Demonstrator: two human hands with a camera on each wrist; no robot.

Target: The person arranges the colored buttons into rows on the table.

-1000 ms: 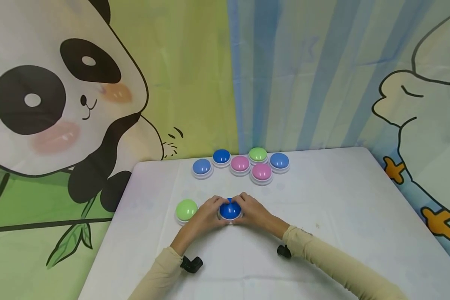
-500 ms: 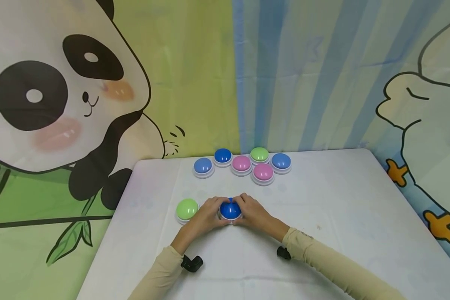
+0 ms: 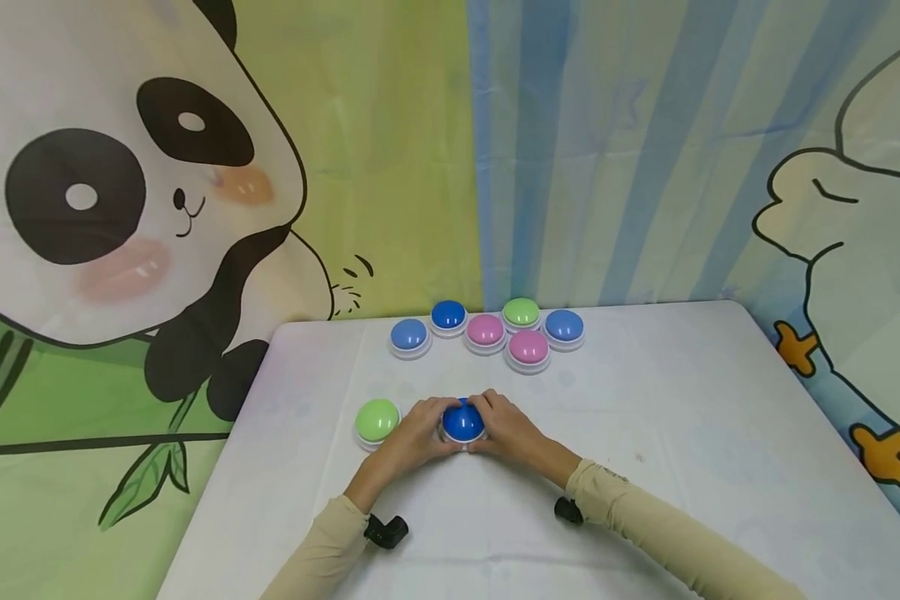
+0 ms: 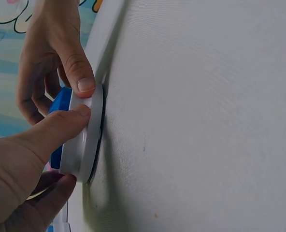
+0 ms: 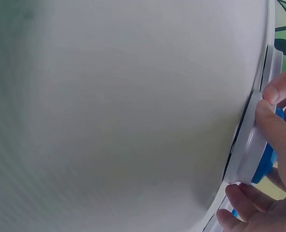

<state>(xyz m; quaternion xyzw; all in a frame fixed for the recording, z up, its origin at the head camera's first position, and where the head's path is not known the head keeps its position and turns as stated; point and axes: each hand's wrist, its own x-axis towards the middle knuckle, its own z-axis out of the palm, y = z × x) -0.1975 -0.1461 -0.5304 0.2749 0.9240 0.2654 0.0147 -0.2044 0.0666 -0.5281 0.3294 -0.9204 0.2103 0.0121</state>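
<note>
Both hands hold a dark blue push button (image 3: 462, 423) with a domed top and a round white base (image 4: 80, 150). My left hand (image 3: 417, 435) grips its left side, and my right hand (image 3: 508, 428) grips the right side. In the left wrist view the two thumbs lie close together on the near side of the base, and the other fingers curl round its sides. The base stands right at the white tabletop, its dark underside edge showing in the right wrist view. Just left of my left hand sits a light green button (image 3: 377, 420).
Along the back of the white table (image 3: 645, 500) several more buttons stand in a cluster: light blue (image 3: 408, 335), dark blue (image 3: 448, 315), pink (image 3: 485, 330), green (image 3: 521, 312) and others. A printed panda cloth (image 3: 390, 150) hangs behind the table.
The head view has shifted slightly. Both hands keep the same hold on the dark blue button, and the other buttons stay in place.
</note>
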